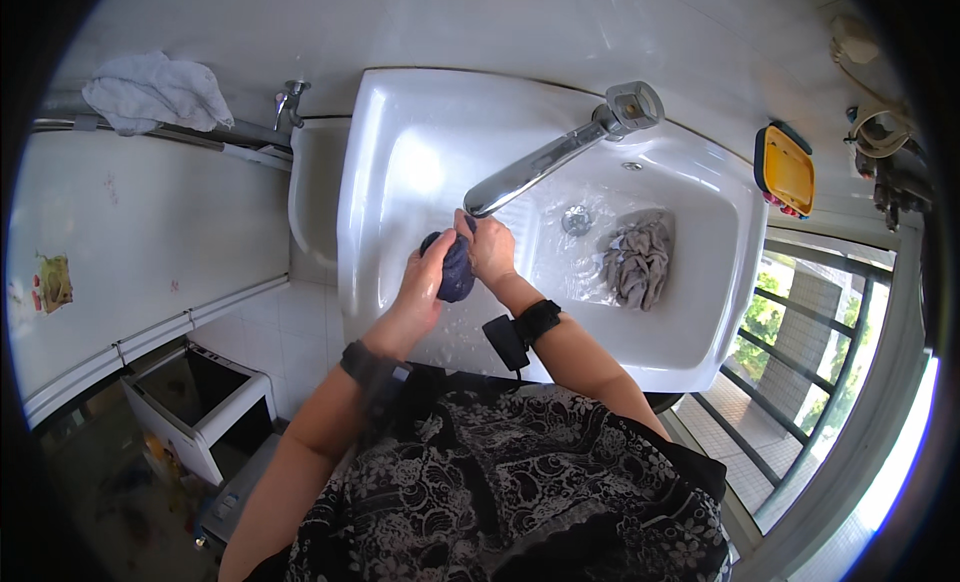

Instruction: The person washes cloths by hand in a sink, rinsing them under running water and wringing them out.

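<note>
Both of my hands grip a wet, dark blue cloth [456, 273] bunched into a ball over the washboard side of a white ceramic laundry sink [742, 297]. My left hand [421, 288] clasps it from the left. On the other side, my right hand [491, 248] holds its upper end, just under the mouth of the chrome faucet [540, 165]. A crumpled grey cloth [639, 261] lies in shallow water in the basin on the right. Beside it, the round metal drain [576, 220] shows through the water.
The faucet spout reaches low over my hands. A yellow soap dish [787, 169] hangs on the wall at right, above a railed window [802, 372]. On the left are a small wall tap [291, 103], a white towel [159, 92] on pipes, and a white cabinet-like appliance [199, 402].
</note>
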Demonstrator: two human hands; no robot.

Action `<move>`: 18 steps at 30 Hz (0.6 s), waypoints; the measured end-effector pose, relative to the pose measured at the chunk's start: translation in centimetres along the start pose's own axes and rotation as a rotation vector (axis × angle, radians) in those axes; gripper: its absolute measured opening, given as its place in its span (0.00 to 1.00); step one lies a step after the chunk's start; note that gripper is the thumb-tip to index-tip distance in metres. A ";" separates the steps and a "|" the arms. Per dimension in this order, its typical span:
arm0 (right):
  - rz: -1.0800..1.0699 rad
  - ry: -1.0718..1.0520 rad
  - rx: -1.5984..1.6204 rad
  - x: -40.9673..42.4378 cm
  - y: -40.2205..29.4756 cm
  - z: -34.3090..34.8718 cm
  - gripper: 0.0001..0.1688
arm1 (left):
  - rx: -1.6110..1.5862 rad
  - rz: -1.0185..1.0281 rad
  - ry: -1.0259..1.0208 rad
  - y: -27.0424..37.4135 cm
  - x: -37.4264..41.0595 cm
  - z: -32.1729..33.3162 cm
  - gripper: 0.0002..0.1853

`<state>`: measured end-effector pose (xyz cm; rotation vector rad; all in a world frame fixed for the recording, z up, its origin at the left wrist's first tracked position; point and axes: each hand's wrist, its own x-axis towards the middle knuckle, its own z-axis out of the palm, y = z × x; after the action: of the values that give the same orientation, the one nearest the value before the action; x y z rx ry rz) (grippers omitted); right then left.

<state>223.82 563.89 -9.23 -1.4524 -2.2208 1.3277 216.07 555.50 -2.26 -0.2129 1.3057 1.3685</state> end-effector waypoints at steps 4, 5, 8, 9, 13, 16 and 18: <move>0.115 0.012 0.307 2.1 2.8 0.8 0.17 | 0.102 -0.039 -0.270 1.2 0.7 -1.7 0.25; 0.162 -0.019 0.417 2.2 3.5 0.4 0.18 | 0.379 0.079 -0.214 1.2 0.9 -2.3 0.29; 0.197 -0.166 0.667 1.3 2.6 -0.8 0.20 | 1.300 0.532 0.024 -0.5 3.2 -6.1 0.47; 0.209 -0.264 0.713 0.5 1.3 -1.6 0.18 | 1.325 0.620 0.006 -0.9 3.4 -6.2 0.47; -0.040 -0.508 0.993 -2.6 -2.7 -3.8 0.14 | 1.264 0.818 -0.096 -1.2 3.9 -5.6 0.41; 0.147 -0.521 1.332 -3.2 -1.9 -5.6 0.11 | 1.084 0.748 -0.200 0.2 3.5 -5.4 0.28; 0.330 -0.443 1.555 -3.1 -0.1 -6.2 0.08 | 0.563 0.444 -0.276 1.3 2.0 -3.9 0.27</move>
<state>228.88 564.97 -4.56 -0.8238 -0.4023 2.6154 212.31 554.06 -4.41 0.6613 1.4930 1.2696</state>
